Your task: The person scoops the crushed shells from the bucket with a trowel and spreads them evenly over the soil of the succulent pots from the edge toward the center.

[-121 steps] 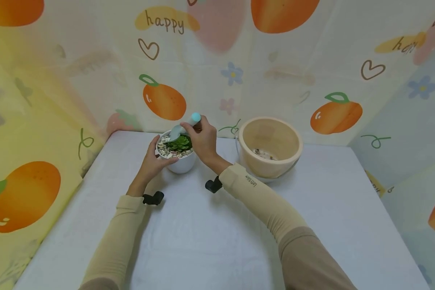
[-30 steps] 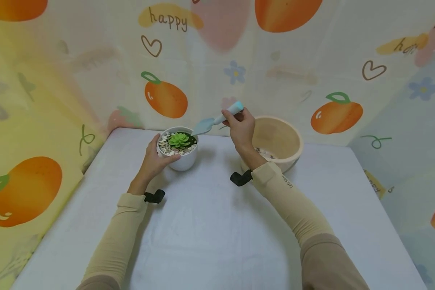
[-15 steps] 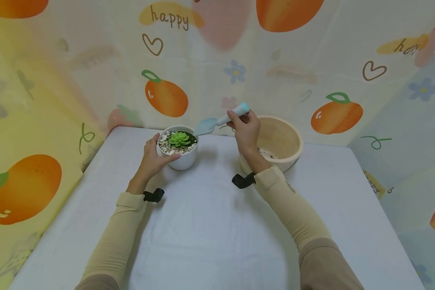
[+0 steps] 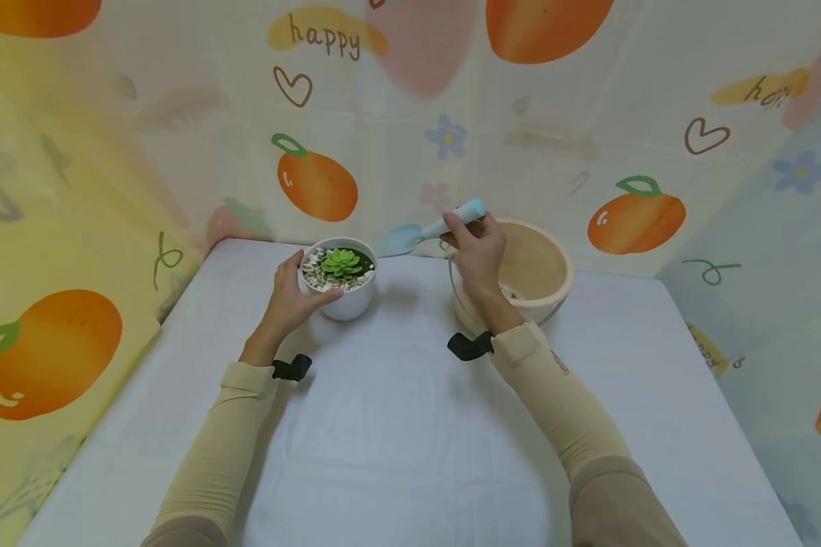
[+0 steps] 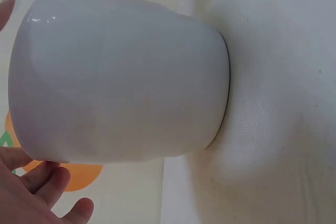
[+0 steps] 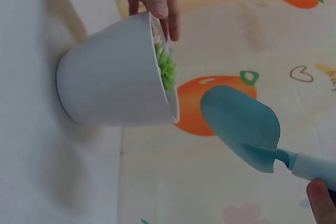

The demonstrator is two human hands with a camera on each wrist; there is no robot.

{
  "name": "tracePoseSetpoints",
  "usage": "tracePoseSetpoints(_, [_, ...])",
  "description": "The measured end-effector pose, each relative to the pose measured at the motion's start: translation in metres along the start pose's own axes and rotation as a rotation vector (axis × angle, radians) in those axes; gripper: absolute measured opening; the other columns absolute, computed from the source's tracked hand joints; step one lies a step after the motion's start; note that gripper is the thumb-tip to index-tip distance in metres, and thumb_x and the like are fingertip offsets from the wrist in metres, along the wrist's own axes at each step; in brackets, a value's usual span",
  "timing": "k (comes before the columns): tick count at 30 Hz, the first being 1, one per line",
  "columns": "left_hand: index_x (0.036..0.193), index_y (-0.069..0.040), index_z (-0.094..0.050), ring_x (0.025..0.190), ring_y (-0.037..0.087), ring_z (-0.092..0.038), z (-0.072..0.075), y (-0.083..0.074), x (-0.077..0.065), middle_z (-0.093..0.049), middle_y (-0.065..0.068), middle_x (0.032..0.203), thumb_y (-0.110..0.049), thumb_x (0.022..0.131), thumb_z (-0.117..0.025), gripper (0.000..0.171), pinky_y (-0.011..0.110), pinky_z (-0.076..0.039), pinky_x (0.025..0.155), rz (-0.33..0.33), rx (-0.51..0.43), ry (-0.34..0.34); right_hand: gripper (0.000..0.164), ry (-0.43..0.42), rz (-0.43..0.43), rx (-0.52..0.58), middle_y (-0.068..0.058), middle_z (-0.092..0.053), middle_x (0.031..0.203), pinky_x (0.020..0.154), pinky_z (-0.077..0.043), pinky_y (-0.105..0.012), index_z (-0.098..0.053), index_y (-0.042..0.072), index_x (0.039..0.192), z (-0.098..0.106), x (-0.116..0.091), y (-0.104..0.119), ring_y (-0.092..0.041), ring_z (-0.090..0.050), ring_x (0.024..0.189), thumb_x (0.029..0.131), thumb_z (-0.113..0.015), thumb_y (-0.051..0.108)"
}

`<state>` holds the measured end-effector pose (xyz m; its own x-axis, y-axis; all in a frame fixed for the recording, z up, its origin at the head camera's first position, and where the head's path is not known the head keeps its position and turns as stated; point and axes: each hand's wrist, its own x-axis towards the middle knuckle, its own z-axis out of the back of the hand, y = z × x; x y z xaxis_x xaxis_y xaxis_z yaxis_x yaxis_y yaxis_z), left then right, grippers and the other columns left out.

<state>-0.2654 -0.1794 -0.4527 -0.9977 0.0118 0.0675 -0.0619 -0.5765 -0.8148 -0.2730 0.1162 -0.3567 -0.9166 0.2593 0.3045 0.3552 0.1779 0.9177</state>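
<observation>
A small white plant pot (image 4: 347,307) stands upright on the table, holding a green succulent (image 4: 340,263) among pale pebbles (image 4: 318,279). My left hand (image 4: 289,296) grips the pot from its left side, thumb along the front near the rim. In my right hand (image 4: 482,258) is a light blue garden trowel (image 4: 398,240), pinched by its handle. The trowel's blade is in the air just right of the pot's rim, pointing left. In the right wrist view the blade (image 6: 244,124) is bare and apart from the white pot (image 6: 115,74).
A large beige planter (image 4: 543,266) stands behind and right of my right hand, with a few small bits on its floor. White cloth covers the table (image 4: 383,425). A patterned curtain (image 4: 397,167) hangs right behind the table's far edge.
The right hand has drawn the trowel away from over the succulent, to the right and out of the pot, drifting slightly further right in the last second. The left hand keeps its grip.
</observation>
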Motion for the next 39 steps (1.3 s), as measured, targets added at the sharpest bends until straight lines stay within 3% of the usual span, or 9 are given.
tracePoseSetpoints(7, [0.155,-0.006,-0.017,0.142,0.037,-0.022,0.002,-0.006,-0.002,-0.023,0.02,0.156,-0.046,0.075,-0.081,0.11,0.062,-0.023,0.113,-0.057,0.027,-0.058,0.01,-0.008,0.023,0.021,0.001,-0.065,0.083,0.074,-0.06,-0.027,-0.064,0.008,0.092,0.012,-0.002,0.007,-0.012,-0.068,0.075,0.087,-0.072,0.008])
tracePoseSetpoints(12, [0.154,-0.007,-0.022,0.141,0.04,-0.022,0.006,-0.017,-0.007,-0.025,0.021,0.155,-0.044,0.075,-0.08,0.104,0.061,-0.02,0.109,-0.116,0.05,-0.108,0.015,0.003,0.045,0.025,0.0,-0.066,0.085,0.074,-0.06,-0.028,-0.064,0.001,0.096,0.021,-0.002,0.01,-0.012,-0.069,0.075,0.087,-0.073,0.008])
tracePoseSetpoints(19, [0.153,-0.012,-0.025,0.142,0.039,-0.02,0.003,-0.037,-0.007,-0.022,0.019,0.156,-0.039,0.075,-0.082,0.1,0.066,-0.02,0.11,-0.192,0.004,-0.083,0.025,0.034,0.067,0.063,-0.003,-0.068,0.085,0.072,-0.06,-0.029,-0.062,-0.009,0.101,0.041,0.008,0.016,-0.014,-0.071,0.076,0.086,-0.073,0.008])
tracePoseSetpoints(25, [0.152,-0.014,-0.026,0.139,0.038,-0.026,-0.007,-0.054,-0.004,-0.024,0.016,0.155,-0.037,0.075,-0.082,0.097,0.066,-0.028,0.108,-0.225,-0.025,-0.062,0.013,0.012,0.068,0.083,-0.003,-0.069,0.084,0.07,-0.06,-0.028,-0.067,0.001,0.095,0.058,0.015,0.025,-0.015,-0.071,0.077,0.085,-0.073,0.006])
tracePoseSetpoints(29, [0.153,-0.017,-0.026,0.139,0.037,-0.027,-0.015,-0.065,-0.006,-0.023,0.014,0.157,-0.039,0.076,-0.081,0.097,0.064,-0.031,0.108,-0.213,-0.037,-0.032,0.012,-0.017,0.051,0.101,-0.004,-0.068,0.082,0.069,-0.06,-0.028,-0.067,0.0,0.093,0.066,0.015,0.031,-0.015,-0.071,0.074,0.084,-0.074,0.005])
tracePoseSetpoints(39, [0.154,-0.016,-0.026,0.146,0.032,-0.024,-0.034,-0.082,-0.008,-0.024,0.012,0.158,-0.042,0.076,-0.081,0.099,0.06,-0.025,0.116,-0.258,-0.033,0.007,0.009,-0.025,0.05,0.102,-0.006,-0.067,0.082,0.069,-0.06,-0.028,-0.066,0.001,0.09,0.086,0.016,0.046,-0.016,-0.071,0.073,0.085,-0.073,0.006])
